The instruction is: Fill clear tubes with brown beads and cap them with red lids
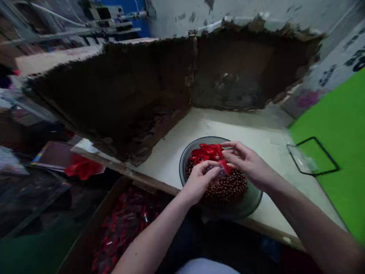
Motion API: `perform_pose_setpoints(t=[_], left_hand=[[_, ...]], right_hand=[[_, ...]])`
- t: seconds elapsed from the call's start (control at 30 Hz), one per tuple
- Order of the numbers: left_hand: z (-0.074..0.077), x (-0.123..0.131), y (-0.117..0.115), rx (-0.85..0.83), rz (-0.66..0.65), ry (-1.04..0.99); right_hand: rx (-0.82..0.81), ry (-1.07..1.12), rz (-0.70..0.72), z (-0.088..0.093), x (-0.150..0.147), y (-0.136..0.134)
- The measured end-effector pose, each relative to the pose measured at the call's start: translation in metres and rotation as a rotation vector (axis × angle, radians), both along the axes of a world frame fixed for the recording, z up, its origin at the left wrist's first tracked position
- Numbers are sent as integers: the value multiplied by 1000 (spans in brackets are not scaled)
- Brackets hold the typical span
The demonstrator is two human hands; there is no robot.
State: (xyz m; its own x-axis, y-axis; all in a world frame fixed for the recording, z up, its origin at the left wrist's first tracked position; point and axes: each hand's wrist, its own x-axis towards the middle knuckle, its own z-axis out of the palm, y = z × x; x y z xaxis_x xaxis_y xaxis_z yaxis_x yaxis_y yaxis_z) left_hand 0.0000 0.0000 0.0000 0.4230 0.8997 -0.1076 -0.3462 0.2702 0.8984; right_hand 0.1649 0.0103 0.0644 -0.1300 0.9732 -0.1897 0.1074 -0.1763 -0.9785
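My left hand (pixel 199 182) and my right hand (pixel 245 163) meet above a wide grey bowl (pixel 183 161), pinching a small transparent plastic bag (pixel 221 169) with a red strip at its edge. Both hands hold this bag between fingers and thumb. Shiny red plastic pieces (pixel 207 152) lie heaped at the back of the bowl. Round dark brown beads (pixel 228 188) fill the front part, and my left hand rests just above them. Part of the bowl is hidden by my hands.
The bowl stands on a pale board (pixel 228 129) backed by a torn dark wall panel (pixel 114 91). A cardboard box of red packets (pixel 122 228) sits at lower left. A black-framed transparent sheet (pixel 312 156) lies beside a green surface (pixel 336 152).
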Motion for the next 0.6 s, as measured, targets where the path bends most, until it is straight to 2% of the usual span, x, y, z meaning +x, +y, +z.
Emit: perform_pose_setpoints(t=[0.07,0.17,0.3,0.47,0.53,0.6], left_hand=[[0,1,-1,-6,-53,-4],[4,4,-5,11,-102,9],[12,8,-12,71,-119,63],[14,3,-7,25,-200,0],[13,-1,-2,-43,-173,-58],[11,-4,1,-107,-108,-101]], right_hand=[[0,130,-94,-6,-6,8],[-49,300,-161,-16,-19,13],[-99,410,-124,-24,-35,8],[-64,424,-42,-16,-29,8],[-39,448,-8,-10,-20,9],[41,463,-59,-7,-11,8]])
